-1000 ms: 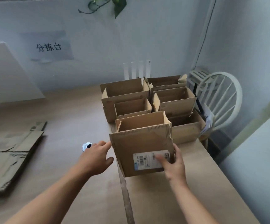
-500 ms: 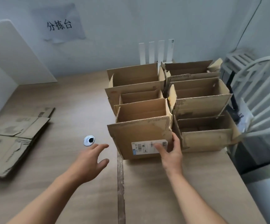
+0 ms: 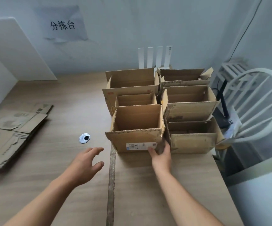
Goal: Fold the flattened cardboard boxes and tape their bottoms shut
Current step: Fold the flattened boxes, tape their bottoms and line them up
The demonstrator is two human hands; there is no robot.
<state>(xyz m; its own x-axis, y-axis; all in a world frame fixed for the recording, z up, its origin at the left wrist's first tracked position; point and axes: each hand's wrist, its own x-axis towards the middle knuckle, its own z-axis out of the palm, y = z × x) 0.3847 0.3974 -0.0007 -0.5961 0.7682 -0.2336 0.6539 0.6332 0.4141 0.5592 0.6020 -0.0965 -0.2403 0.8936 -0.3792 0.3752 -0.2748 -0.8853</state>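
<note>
Left hand (image 3: 86, 163): open, with fingers spread and slightly bent, holding nothing. It hovers over the worktop (image 3: 50, 168), left of the nearest box and apart from it.
Right hand (image 3: 162, 154): grips the lower right front corner of the nearest box. The thumb lies on the front face just beside the label, and the fingers wrap round the corner into the gap toward the neighbouring box.
Nearest box (image 3: 132, 139): folded, upright and open at the top with its flaps standing. It sits on the worktop at the front of the left row. Its bottom is hidden, so whether it is taped cannot be told.
Label (image 3: 141, 146): a white sticker low on the front face of the nearest box; the print is too small to read.
Other folded boxes (image 3: 192, 141): five more, all upright and open-topped, packed against each other. With the nearest box they form two rows of three running back toward the wall.
Flattened cardboard (image 3: 10, 131): a stack lying flat at the left edge of the worktop, well apart from both hands.
Cable grommet (image 3: 84, 138): a round metal-rimmed hole in the worktop, between the flattened cardboard and the nearest box, just beyond the left hand.
Seam (image 3: 111, 185): a dark strip running front to back across the worktop, reaching the left front corner of the nearest box.
White chair (image 3: 262, 101): right of the boxes, beside the worktop.
Paper sign (image 3: 63, 25): on the wall, with three handwritten characters.
</note>
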